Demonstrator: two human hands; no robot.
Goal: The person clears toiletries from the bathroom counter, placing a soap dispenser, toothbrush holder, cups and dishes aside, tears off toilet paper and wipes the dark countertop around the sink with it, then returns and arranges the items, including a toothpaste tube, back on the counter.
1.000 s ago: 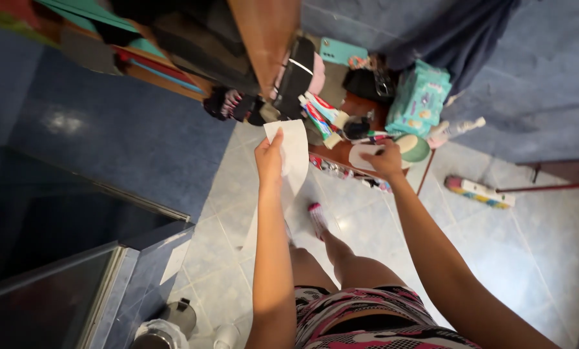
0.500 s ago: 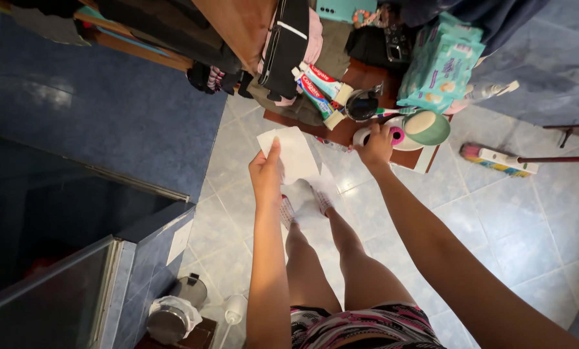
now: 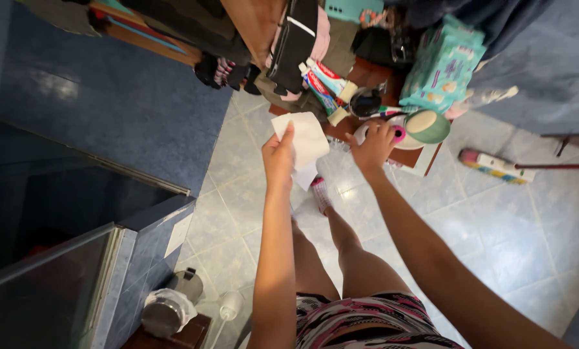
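At frame centre the left hand pinches thin, floppy tissue by its edge, while the right hand, fingers spread, touches the roll.

White sheet now more crumpled

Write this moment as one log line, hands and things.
left hand: holds white paper | right hand: on white roll | beside: green cup

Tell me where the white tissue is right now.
In the head view, the white tissue is pinched in the left hand, held above the floor tiles just left of the right hand, near the toothpaste tubes.
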